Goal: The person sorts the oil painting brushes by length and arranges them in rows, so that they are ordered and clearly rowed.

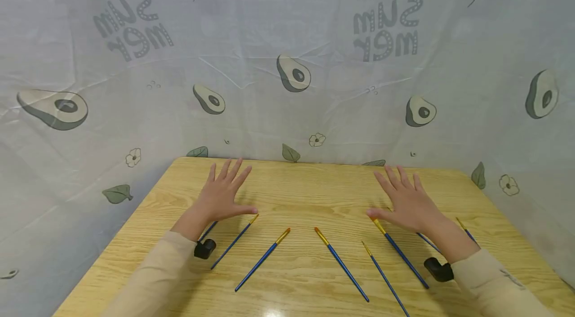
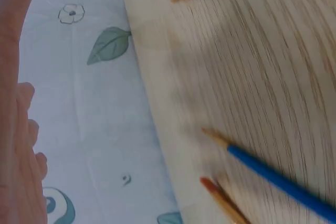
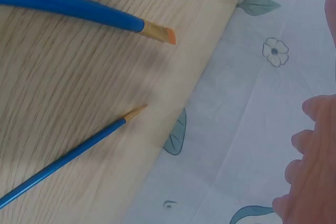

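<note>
Fingers spread wide, my left hand [image 1: 222, 198] hovers over the left part of the wooden table, holding nothing. Closest to it are a thin blue paintbrush [image 1: 235, 242] and another brush [image 1: 208, 231] partly hidden by the wrist. My right hand [image 1: 408, 203] is likewise spread and holds nothing; its thumb overlaps the tip of a thick, flat-tipped paintbrush [image 1: 401, 254] in the head view. Two brushes lie partly behind that arm, one [image 1: 429, 242] and another [image 1: 468, 229] farther right. Between the hands lie a medium brush [image 1: 262, 259], an orange-tipped brush [image 1: 342, 265] and a slim brush [image 1: 384, 275].
The table [image 1: 310, 187] has light wood grain. A pale cloth [image 1: 251, 122] printed with avocados, leaves and flowers hangs behind it and along both sides. A black wrist device [image 1: 204, 249] sits on the left wrist, another [image 1: 438, 269] on the right.
</note>
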Motion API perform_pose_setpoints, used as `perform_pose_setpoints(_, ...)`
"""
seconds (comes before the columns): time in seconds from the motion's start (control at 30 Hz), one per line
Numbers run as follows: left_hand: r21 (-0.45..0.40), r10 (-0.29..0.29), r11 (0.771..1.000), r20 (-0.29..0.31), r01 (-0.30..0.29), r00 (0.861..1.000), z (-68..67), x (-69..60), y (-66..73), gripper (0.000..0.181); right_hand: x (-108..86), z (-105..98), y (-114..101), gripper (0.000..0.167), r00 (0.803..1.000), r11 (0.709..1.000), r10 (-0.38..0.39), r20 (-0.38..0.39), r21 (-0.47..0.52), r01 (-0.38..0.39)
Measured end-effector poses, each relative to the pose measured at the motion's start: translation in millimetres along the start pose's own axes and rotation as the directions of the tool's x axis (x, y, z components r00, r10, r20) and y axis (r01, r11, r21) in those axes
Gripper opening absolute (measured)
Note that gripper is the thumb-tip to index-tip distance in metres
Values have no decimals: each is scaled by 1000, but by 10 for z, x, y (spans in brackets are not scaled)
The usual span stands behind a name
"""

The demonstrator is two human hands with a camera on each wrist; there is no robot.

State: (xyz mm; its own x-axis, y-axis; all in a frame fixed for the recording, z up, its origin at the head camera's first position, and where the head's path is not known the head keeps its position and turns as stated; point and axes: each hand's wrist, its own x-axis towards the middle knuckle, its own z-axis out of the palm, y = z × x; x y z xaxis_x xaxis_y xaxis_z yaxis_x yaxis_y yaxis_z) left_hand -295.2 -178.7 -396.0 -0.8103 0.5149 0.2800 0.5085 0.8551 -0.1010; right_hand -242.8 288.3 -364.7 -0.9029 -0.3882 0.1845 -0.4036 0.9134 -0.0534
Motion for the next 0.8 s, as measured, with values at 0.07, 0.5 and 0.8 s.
perform_pose_setpoints(0.07, -10, 15, 1000, -5, -15, 1000, -12, -33, -43, 110, -28, -16, 0, 102, 1000, 1000, -8, -3, 10, 8)
perform_pose_setpoints(0.5, -155, 27, 987, -6, -28, 1000, -38, -374, -385, 104, -195, -56, 102, 97, 997, 996, -54, -54, 62, 57)
perform_pose_setpoints(0.8, -267, 7, 964, -19, -12, 1000, 25, -649, -662, 99, -348, -6, 144, 92, 985, 992, -82, -153, 80, 95)
